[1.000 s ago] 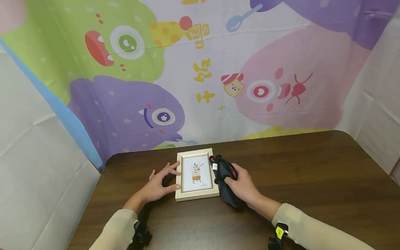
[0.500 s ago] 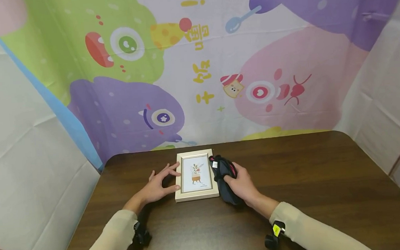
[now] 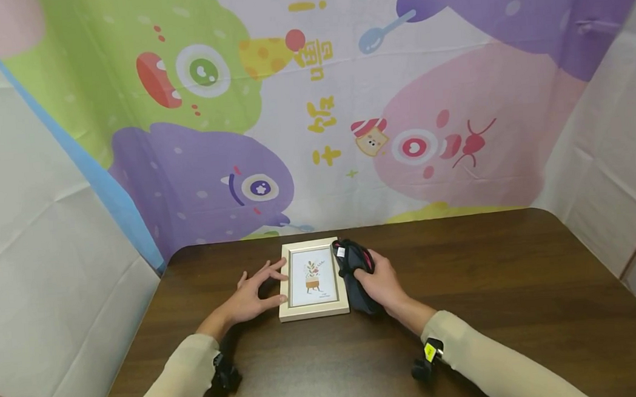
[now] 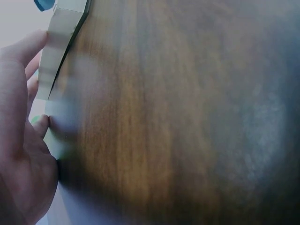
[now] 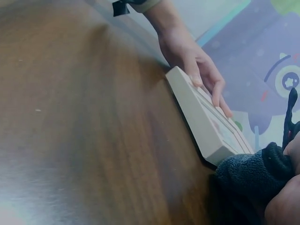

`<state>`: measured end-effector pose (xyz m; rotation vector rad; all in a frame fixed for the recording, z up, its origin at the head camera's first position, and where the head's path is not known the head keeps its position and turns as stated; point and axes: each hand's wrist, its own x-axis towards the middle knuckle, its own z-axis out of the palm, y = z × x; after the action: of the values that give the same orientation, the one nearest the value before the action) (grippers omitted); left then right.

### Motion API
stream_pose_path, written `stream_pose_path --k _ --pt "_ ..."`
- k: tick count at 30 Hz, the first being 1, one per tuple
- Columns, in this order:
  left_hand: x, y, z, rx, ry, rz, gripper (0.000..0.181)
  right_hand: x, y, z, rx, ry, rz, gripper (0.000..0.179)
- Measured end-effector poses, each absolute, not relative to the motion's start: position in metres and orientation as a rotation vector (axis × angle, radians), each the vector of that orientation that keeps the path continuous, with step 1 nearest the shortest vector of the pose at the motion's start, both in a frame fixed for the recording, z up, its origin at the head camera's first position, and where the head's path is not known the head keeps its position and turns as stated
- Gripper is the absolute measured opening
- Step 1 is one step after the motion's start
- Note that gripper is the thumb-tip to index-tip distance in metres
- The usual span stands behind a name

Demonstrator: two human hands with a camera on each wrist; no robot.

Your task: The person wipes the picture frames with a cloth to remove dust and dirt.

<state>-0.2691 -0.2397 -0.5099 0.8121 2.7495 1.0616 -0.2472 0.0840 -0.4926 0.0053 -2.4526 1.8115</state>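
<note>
A cream picture frame (image 3: 314,311) with a plant print lies face up on the table. My left hand (image 3: 250,297) steadies its left edge, thumb and fingers spread and fingertips at the rim. My right hand (image 3: 382,284) grips a bunched dark grey fuzzy cloth (image 3: 363,296) with black edging, a bit of pink and a white tag. That cloth is against the frame's right side. In the right wrist view, the cloth (image 5: 248,172) meets the frame's near corner, below the pale side wall of the picture frame (image 5: 192,115). Part of the cloth is hidden under my fingers.
The dark wooden table (image 3: 493,285) extends around both hands. Behind its far edge hangs a cartoon-printed curtain (image 3: 340,203), with pale fabric walls at both sides. Black camera mounts (image 3: 227,373) sit on both wrists.
My right hand and the cloth have slid slightly away from me along the frame's right edge. My left hand and the frame have stayed in place.
</note>
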Motion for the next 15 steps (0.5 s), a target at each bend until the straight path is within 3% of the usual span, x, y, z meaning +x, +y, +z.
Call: stream_pose_path --k 15 --pt "-0.268 -0.239 -0.508 0.817 2.747 1.073 0.041 -0.272 0.081 -0.495 -0.047 -2.462 1.815 0.03"
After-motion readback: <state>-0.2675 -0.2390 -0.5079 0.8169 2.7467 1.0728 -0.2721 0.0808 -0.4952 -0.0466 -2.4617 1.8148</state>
